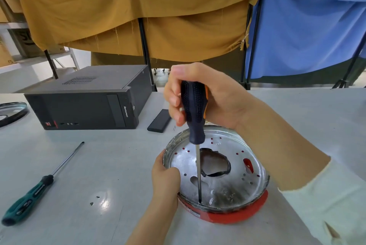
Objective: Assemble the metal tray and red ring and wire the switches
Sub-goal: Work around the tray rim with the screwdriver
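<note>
A round metal tray (240, 183) with holes and a large middle cut-out sits on top of a red ring (237, 216) on the table. My left hand (165, 179) grips the tray's left rim, thumb inside. My right hand (198, 94) holds the black and orange handle of a screwdriver (195, 114) upright above the tray. Its shaft runs down to the tray's near inner edge, tip at the floor by the rim.
A green-handled screwdriver (37, 187) lies at the left. A black computer case (83, 98) stands behind, with a small black box (159, 121) beside it. Another metal ring (10, 112) lies at the far left edge. Small loose bits (94, 200) lie on the grey table (111, 165).
</note>
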### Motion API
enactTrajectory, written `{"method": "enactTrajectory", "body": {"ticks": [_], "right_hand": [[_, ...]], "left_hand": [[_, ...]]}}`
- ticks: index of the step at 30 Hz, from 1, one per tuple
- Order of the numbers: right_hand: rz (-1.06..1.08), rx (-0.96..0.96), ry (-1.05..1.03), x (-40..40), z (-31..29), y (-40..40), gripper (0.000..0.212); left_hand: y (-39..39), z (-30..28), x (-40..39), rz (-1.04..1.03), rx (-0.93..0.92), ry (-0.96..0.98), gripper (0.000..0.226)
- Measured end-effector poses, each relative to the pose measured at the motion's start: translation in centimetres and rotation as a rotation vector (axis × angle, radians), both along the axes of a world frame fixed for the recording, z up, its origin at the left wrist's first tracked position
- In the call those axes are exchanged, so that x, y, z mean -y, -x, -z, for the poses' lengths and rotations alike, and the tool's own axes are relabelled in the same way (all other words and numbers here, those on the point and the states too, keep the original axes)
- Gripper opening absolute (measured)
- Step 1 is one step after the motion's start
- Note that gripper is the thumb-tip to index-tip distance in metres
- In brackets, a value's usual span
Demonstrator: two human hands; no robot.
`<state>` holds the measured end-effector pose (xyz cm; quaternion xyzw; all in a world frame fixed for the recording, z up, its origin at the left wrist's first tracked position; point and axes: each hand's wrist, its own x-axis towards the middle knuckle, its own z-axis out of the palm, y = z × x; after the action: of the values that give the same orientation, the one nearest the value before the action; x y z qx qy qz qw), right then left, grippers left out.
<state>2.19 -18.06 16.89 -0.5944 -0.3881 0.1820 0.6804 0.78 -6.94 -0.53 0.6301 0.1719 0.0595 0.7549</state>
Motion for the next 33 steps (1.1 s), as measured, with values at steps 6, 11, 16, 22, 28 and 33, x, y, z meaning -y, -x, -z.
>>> {"method": "enactTrajectory", "body": {"ticks": [6,11,16,22,28,33], "right_hand": [[0.170,-0.045,-0.111,-1.6,0.9,-0.2,0.031],[0.773,0.166,-0.256,-2.2,2.2,0.3,0.033],[0.258,0.057,-0.034,-0.6,0.6,-0.2,0.029],[-0.078,-0.021,-0.074,-0.5,0.4,0.3,0.025],[0.580,0.102,-0.295,-1.2,2.1,0.7,0.035],[0.557,0.039,-0.123,-0.1,1.1,0.0,0.030]], "left_hand": [[0.2,-0.1,-0.1,0.005,0.007,-0.004,0.070],[0.3,-0.1,-0.2,0.035,-0.005,-0.005,0.071],[0.1,0.1,-0.2,0.015,0.005,-0.003,0.069],[0.2,0.0,-0.2,0.004,0.022,0.017,0.067],[0.3,-0.1,-0.1,0.016,-0.001,0.013,0.069],[0.4,-0.3,-0.1,0.022,0.003,0.013,0.069]]}}
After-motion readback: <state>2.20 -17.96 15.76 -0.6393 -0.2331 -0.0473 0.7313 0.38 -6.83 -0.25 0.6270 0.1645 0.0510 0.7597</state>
